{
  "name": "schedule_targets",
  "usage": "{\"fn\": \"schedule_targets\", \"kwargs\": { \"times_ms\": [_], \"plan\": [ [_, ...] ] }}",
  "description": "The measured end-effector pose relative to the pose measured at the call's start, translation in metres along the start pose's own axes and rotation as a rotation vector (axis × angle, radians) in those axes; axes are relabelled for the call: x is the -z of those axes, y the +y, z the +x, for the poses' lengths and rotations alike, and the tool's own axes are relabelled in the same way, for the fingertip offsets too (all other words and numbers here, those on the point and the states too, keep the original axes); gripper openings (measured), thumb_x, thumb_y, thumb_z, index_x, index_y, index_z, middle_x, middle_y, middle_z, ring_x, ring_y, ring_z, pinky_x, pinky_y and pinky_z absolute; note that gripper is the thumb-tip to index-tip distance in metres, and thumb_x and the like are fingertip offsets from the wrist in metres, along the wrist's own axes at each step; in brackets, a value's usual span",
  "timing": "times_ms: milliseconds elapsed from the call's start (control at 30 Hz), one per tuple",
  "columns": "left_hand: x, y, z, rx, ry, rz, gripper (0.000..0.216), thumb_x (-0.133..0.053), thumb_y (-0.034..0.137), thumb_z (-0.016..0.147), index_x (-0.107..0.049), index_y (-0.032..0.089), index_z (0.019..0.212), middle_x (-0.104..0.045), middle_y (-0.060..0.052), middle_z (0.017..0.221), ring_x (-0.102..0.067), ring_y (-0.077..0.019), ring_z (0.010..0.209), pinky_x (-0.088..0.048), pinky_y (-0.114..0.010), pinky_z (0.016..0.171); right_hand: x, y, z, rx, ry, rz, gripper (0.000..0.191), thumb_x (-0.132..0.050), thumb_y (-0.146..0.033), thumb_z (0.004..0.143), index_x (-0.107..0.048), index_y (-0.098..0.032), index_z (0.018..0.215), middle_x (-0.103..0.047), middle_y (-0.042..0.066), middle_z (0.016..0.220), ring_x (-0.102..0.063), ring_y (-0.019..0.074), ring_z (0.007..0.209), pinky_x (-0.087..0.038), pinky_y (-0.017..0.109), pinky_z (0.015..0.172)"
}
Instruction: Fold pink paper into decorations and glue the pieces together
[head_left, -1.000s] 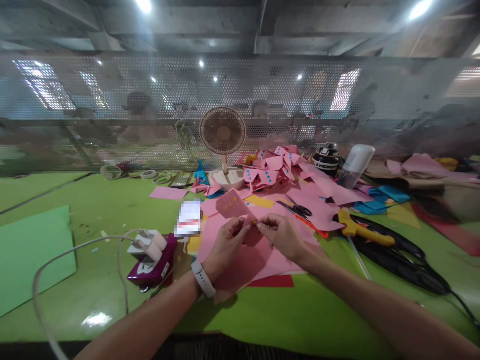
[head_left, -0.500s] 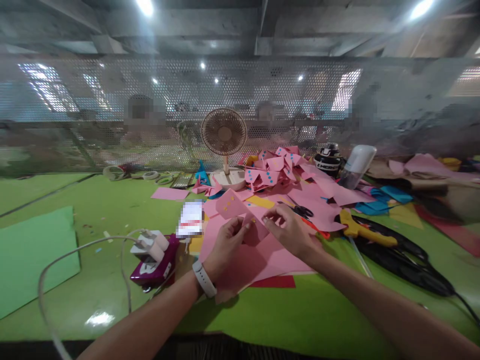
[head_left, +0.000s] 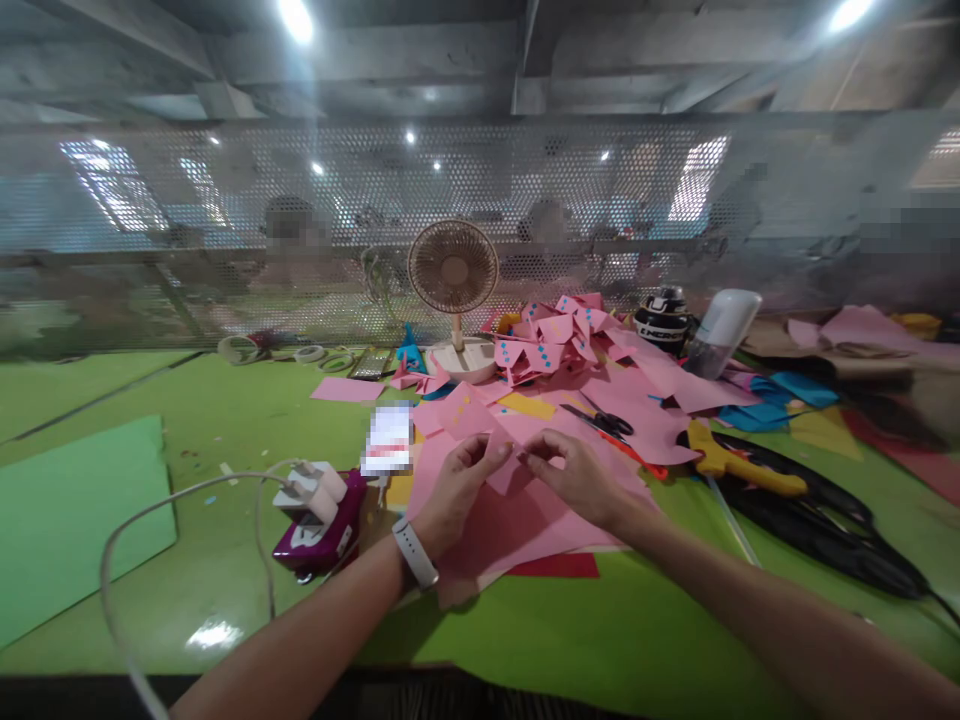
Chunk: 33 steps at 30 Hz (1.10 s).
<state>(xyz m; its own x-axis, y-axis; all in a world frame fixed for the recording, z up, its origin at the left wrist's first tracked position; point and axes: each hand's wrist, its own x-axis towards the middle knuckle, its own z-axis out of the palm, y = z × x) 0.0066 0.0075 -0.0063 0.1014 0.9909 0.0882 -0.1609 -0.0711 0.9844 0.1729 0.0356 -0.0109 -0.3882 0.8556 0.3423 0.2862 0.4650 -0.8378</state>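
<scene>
1. Bringing our right hand (head_left: 574, 480) back in has narrowed the gap of half a second ago; its fingertips now meet the right side of the small pink piece (head_left: 508, 478), or come very near it.
2. We judge that work at that side has resumed, with our left hand (head_left: 466, 480) steadying the paper.
3. Our left thumb and forefinger pinch the pink piece. Our right thumb and forefinger are curled close together, but we cannot tell whether they grip its edge or some tiny thing.
4. The piece sits between our hands, above the large pink sheets (head_left: 540, 525); a red sheet (head_left: 559, 566) peeks out at their near edge.
5. Beyond our right hand lie the dark-handled scissors (head_left: 616, 425), and farther right the yellow-handled tool (head_left: 742, 472), so moving outward there looks tight.
6. On the left, the purple power strip (head_left: 346, 520) is near our wristband (head_left: 415, 553), limiting that elbow.
7. Toward us, green tabletop (head_left: 570, 640) runs between our forearms to the front edge, our easiest room.
</scene>
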Motion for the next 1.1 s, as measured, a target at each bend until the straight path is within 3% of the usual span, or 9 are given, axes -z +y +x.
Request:
{"fn": "schedule_targets", "kwargs": {
  "times_ms": [167,367,567,733,900,1100],
  "plan": [
    [0.002,-0.004,0.0,0.088,0.036,-0.015,0.034,-0.069,0.043,0.069,-0.051,0.014,0.065,-0.048,0.004,0.058,-0.042,-0.0069,0.052,-0.031,-0.02,0.05,-0.006,-0.001,-0.004,0.004,-0.038,0.037,0.015,-0.052,-0.029,0.081,-0.06,-0.017,0.085,-0.064,0.003,0.079,-0.058,0.0143,0.074,-0.047,0.027,0.07],
    [0.006,-0.008,0.0,0.096,0.037,-0.009,0.036,-0.071,0.045,0.065,-0.054,0.013,0.063,-0.052,0.003,0.055,-0.042,-0.0064,0.048,-0.028,-0.02,0.047,-0.009,-0.002,-0.006,0.011,-0.058,0.054,0.017,-0.052,-0.03,0.082,-0.061,-0.016,0.084,-0.064,0.003,0.078,-0.057,0.014,0.073,-0.046,0.026,0.068],
    [0.004,-0.003,0.0,0.073,0.051,-0.082,0.03,-0.072,0.041,0.066,-0.058,0.014,0.067,-0.056,0.002,0.061,-0.047,-0.0084,0.055,-0.034,-0.021,0.053,-0.008,0.002,-0.003,0.005,-0.065,0.087,0.017,-0.054,-0.031,0.081,-0.061,-0.016,0.083,-0.063,0.003,0.079,-0.057,0.0143,0.074,-0.047,0.028,0.07],
    [0.001,0.002,-0.002,0.088,0.096,-0.142,0.035,-0.067,0.048,0.069,-0.065,0.015,0.079,-0.063,-0.003,0.074,-0.054,-0.0136,0.067,-0.041,-0.025,0.064,-0.006,0.002,-0.002,-0.016,-0.064,0.129,0.017,-0.055,-0.032,0.08,-0.06,-0.016,0.084,-0.064,0.003,0.078,-0.057,0.014,0.072,-0.047,0.028,0.068],
    [0.003,-0.002,-0.002,0.081,0.027,-0.083,0.032,-0.072,0.042,0.066,-0.063,0.011,0.071,-0.062,-0.004,0.069,-0.052,-0.0115,0.061,-0.039,-0.024,0.059,-0.01,0.004,-0.003,0.019,-0.065,0.099,0.016,-0.055,-0.031,0.08,-0.061,-0.016,0.082,-0.063,0.002,0.077,-0.055,0.0134,0.071,-0.045,0.028,0.069],
    [0.004,-0.003,-0.002,0.108,0.031,-0.052,0.032,-0.07,0.042,0.067,-0.061,0.011,0.07,-0.06,-0.002,0.066,-0.048,-0.0088,0.055,-0.036,-0.022,0.053,-0.01,-0.001,-0.005,0.023,-0.08,0.093,0.017,-0.054,-0.031,0.081,-0.061,-0.016,0.083,-0.063,0.002,0.079,-0.055,0.0134,0.072,-0.045,0.027,0.069]
  ]
}}
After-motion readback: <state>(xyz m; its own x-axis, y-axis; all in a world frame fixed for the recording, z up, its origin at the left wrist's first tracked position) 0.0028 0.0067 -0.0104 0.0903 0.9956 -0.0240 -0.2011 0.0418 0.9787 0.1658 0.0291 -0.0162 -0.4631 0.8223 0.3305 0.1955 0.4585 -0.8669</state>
